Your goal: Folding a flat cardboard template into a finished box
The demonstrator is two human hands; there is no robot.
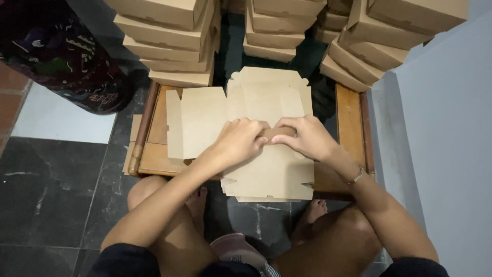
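Two bare hands work at the centre of a flat cardboard box blank (266,169) lying on a low wooden table (351,115). The left hand (237,141) and right hand (306,136) are both curled closed, pinching a raised fold along the blank's middle crease. The step in hand appears to be creasing a wall panel upright; the next move likely calls for firm pressure along the crease. Farther away, stacks of folded boxes (177,38) stand in rows.
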